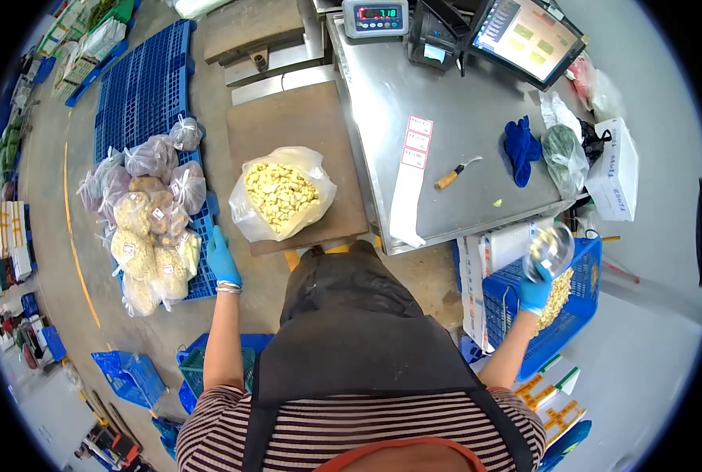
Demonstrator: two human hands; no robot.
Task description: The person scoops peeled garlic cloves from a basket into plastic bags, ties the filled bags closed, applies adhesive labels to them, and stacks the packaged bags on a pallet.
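My right hand [535, 294], in a blue glove, is closed on a clear plastic bowl [550, 250] with a few pale pieces in it. The bowl is over a blue crate [529, 355], where more pale yellow pieces [555, 303] lie. My left hand [223, 259], also gloved in blue, is stretched out with nothing in it, beside the filled bags [139, 253]. Between the hands, an open clear plastic bag [319, 182] stands on the brown scale platform [276, 118]. Small pale yellow pieces [278, 195], like peeled cloves or beans, fill it.
A steel table [461, 208] carries a label strip [415, 149], a hooked knife with a wooden handle [457, 173], a blue cloth [522, 151], a lit scale display [376, 16] and a touchscreen [524, 35]. Filled bags rest on a blue pallet [142, 86] at left.
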